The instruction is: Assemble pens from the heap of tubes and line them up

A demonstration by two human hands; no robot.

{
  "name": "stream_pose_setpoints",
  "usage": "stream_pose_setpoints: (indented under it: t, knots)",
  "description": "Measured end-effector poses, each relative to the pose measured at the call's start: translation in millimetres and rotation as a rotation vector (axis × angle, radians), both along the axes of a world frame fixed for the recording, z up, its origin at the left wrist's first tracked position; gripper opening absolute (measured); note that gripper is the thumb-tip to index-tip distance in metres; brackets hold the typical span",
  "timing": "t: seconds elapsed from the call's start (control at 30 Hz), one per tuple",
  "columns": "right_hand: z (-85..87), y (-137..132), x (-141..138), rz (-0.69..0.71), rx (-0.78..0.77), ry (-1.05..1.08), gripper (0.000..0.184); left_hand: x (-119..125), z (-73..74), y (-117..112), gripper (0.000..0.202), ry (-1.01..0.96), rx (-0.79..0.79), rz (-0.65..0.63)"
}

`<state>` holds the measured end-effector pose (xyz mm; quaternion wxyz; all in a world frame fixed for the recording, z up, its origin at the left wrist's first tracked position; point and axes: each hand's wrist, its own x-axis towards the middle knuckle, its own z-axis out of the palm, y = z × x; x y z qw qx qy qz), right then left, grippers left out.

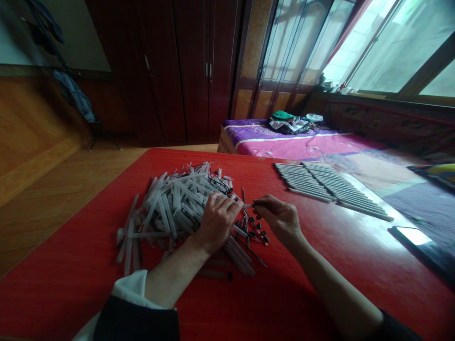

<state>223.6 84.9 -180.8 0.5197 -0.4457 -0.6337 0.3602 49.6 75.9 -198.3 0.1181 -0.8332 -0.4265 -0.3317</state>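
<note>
My left hand point(221, 220) is closed round a translucent plastic tube point(247, 206), whose end sticks out toward the right. My right hand point(279, 219) pinches at that end, where a small dark piece, perhaps a black cap, shows between the fingertips. Left of and beneath my left hand lies a heap of clear pen barrels point(174, 201). Between and below my hands are scattered black caps point(259, 226) and thin dark refills point(254, 253). A few more clear tubes point(239, 255) lie side by side just below my left hand.
Two neat rows of capped tubes point(341, 187) lie at the right on the red table point(284, 289). A phone point(419, 241) rests at the table's right edge. Behind stand a bed point(284, 144) with folded clothes point(291, 122) and dark wardrobes point(192, 71).
</note>
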Motion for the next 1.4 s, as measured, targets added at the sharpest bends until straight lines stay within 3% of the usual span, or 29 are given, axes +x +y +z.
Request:
stream_pose_setpoints:
  t: [0.33, 0.7, 1.03, 1.4]
  knots:
    - [-9.0, 4, 1, 0.088, -0.221, 0.237, 0.017, 1, -0.5, 2, 0.019, -0.001, -0.010, 0.012]
    - [-14.3, 7, 4, 0.063, -0.145, 0.192, 0.011, 0, -0.3, 4, 0.016, -0.013, -0.137, -0.049]
    - [-13.0, 5, 2, 0.100, -0.233, 0.170, 0.026, 0, -3.8, 6, 0.018, -0.004, -0.072, -0.026]
    - [-13.0, 5, 2, 0.047, -0.120, -0.085, 0.033, -2, -0.9, 3, 0.020, 0.067, -0.011, 0.001]
